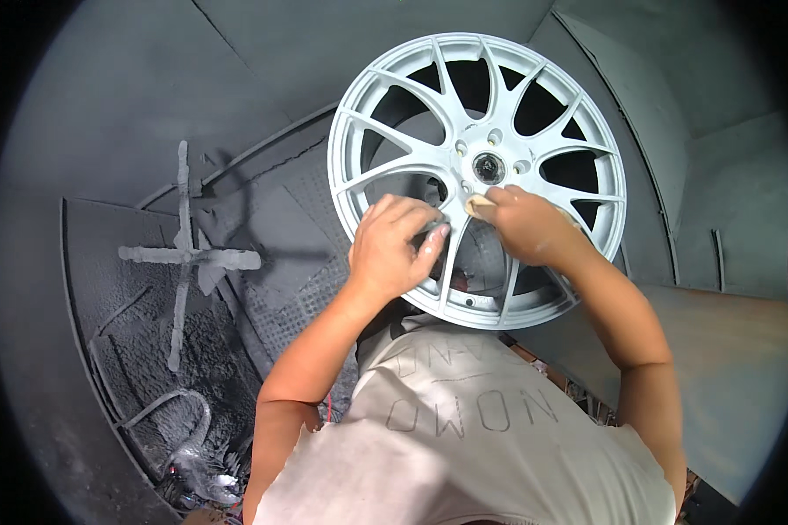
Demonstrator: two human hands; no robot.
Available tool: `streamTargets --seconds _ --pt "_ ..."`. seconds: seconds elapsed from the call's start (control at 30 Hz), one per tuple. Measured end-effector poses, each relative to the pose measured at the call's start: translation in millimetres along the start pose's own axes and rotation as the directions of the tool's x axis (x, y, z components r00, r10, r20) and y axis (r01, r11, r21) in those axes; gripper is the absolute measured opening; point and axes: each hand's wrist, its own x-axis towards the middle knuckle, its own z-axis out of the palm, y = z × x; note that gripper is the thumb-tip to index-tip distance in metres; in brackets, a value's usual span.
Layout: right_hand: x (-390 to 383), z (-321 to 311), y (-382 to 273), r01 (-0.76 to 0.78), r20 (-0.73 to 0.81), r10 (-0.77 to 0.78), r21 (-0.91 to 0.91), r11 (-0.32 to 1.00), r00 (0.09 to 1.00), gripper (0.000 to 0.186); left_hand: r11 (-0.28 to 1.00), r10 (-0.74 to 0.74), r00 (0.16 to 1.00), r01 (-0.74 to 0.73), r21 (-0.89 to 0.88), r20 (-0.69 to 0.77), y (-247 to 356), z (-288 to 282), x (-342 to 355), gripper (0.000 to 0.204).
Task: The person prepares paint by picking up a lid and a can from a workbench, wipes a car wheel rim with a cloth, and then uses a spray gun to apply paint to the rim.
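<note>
A white multi-spoke wheel rim (547,140) faces me, with bolt holes around its dark centre bore. My left hand (398,245) is at the lower left spokes, fingers curled and thumb touching a spoke below the hub; whether anything small is under the fingertips is unclear. My right hand (530,227) is closed on a folded beige pad (478,206), held against the spoke area just below the hub. The parts of the rim behind both hands are hidden.
Grey overspray-coated booth walls (123,96) surround me. A coated cross-shaped stand (181,256) is at left, with a hose (203,411) below it. A smooth panel (709,367) is at lower right. My light, marked apron (464,437) fills the bottom.
</note>
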Motion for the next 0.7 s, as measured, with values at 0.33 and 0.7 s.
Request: streamTargets --seconds 0.33,0.7 --pt "11 22 5 -0.046 -0.114 0.05 0.034 0.998 0.992 0.051 0.991 0.021 0.999 -0.015 -0.132 0.044 38 16 -25 0.013" --pt "-12 5 -18 -0.132 -0.054 0.132 -0.005 0.991 0.99 0.048 0.944 0.22 0.976 -0.214 -0.251 -0.004 63 0 -46 0.011"
